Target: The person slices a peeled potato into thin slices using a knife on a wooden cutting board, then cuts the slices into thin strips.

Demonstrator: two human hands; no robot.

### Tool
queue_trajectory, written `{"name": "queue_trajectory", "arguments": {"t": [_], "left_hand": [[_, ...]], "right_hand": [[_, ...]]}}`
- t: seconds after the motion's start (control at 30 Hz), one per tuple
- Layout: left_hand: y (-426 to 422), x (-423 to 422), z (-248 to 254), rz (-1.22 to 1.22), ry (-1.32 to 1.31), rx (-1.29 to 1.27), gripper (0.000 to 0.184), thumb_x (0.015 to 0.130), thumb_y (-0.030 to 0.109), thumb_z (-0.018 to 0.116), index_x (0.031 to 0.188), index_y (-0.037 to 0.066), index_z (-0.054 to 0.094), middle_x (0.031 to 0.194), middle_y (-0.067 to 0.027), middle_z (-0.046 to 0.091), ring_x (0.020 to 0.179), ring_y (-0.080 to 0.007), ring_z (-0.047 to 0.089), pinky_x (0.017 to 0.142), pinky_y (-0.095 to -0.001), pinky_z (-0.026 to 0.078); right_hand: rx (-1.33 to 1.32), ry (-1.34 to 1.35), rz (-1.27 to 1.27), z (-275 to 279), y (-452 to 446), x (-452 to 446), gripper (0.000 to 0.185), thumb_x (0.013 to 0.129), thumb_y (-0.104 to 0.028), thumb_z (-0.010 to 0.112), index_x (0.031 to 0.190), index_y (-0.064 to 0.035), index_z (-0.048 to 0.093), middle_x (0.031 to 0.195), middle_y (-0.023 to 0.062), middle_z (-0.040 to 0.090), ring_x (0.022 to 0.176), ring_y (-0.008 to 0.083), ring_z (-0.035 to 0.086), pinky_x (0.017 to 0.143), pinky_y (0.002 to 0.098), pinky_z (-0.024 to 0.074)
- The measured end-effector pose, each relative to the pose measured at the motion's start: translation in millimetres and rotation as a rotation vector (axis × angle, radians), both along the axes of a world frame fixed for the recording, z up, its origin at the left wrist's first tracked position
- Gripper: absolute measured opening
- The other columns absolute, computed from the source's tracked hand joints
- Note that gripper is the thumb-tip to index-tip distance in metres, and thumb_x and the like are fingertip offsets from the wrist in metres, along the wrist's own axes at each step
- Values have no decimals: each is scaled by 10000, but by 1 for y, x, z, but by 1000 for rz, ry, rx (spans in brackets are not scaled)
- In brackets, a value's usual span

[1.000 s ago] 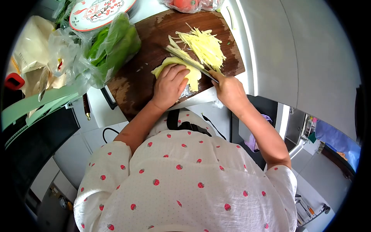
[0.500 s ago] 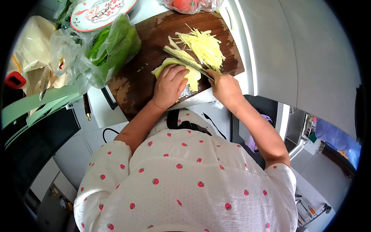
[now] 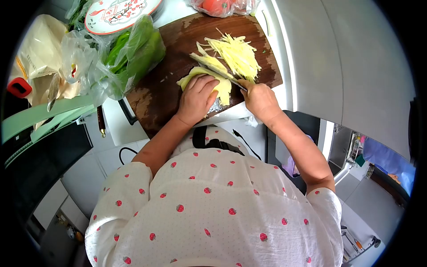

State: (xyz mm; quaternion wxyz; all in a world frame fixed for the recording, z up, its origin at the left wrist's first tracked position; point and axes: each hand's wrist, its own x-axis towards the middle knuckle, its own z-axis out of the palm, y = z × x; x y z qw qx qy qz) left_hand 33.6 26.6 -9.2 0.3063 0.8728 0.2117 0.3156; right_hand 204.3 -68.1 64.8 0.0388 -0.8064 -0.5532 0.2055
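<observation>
On the dark wooden cutting board [image 3: 178, 38] lie pale yellow slices [image 3: 224, 92], overlapping one another. My left hand [image 3: 198, 99] presses on them, its fingers bent and held together. My right hand [image 3: 260, 101] is closed round the handle end of a knife [image 3: 218, 71], whose blade runs up and left along the slices' upper edge. Thin cut strips lie beside the blade, and a heap of yellow shreds [image 3: 238, 54] sits beyond it, above my right hand. The knife's handle is mostly hidden in my fingers.
Green peppers in a clear bag [image 3: 140, 51] lie against the board's left side. A patterned plate [image 3: 120, 15] is behind them. Red tomatoes in a bag [image 3: 220, 6] stand past the far edge. A beige bag [image 3: 40, 44] is at far left.
The view has shifted slightly. The knife and my right hand have moved slightly left compared with the earliest frame; my left hand stays on the slices.
</observation>
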Motion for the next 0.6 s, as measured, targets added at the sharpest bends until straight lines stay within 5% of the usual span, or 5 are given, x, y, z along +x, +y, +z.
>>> {"name": "queue_trajectory", "arguments": {"t": [0.23, 0.47, 0.6], "left_hand": [[-1, 0, -1, 0, 26, 3, 325, 735, 63, 672, 1054, 31, 621, 1042, -109, 582, 994, -295, 542, 893, -384, 445], [-1, -3, -1, 2, 10, 0, 325, 728, 56, 676, 1047, 27, 621, 1040, -108, 587, 990, -295, 547, 890, -384, 451], [2, 1, 0, 0, -25, 3, 329, 727, 52, 678, 1049, 27, 618, 1045, -106, 589, 990, -291, 550, 884, -378, 456]], "right_hand": [[-212, -40, 73, 44, -25, 9, 287, 818, -99, 604, 1102, -74, 641, 733, 219, 632, 704, 391, 621, 659, 455, 504], [-16, 15, 34, -3, 2, -1, 290, 774, -20, 532, 1035, -78, 644, 740, 220, 637, 734, 376, 639, 684, 464, 511], [-25, 56, 7, 18, -3, 2, 270, 788, -46, 550, 1041, -67, 642, 744, 229, 628, 722, 392, 625, 671, 468, 500]]}}
